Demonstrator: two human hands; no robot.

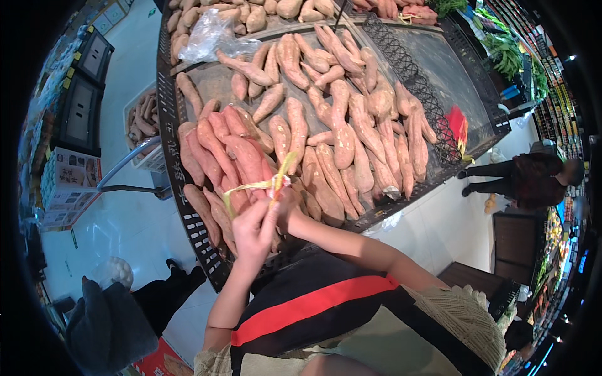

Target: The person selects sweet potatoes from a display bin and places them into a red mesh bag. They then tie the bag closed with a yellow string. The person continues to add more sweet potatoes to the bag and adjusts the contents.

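Note:
A red mesh bag filled with sweet potatoes (pixel 230 145) lies at the near left corner of a produce display. My left hand (pixel 254 228) pinches the bag's gathered neck, fingers and thumb closed on it. Close beside it, my right hand (pixel 287 209) is at the same neck; its fingers are partly hidden, so its exact grip does not show. A yellow strap (pixel 247 186) loops out from the neck, one end sticking up above my hands. Loose sweet potatoes (pixel 343 141) lie around and to the right of the bag.
A black plastic rim (pixel 170 127) edges the display. Crumpled clear plastic (pixel 214 40) lies at the back left, red mesh netting (pixel 456 124) at the right. A metal cart handle (pixel 127 160) stands left. People stand at left (pixel 110 319) and right (pixel 536 181).

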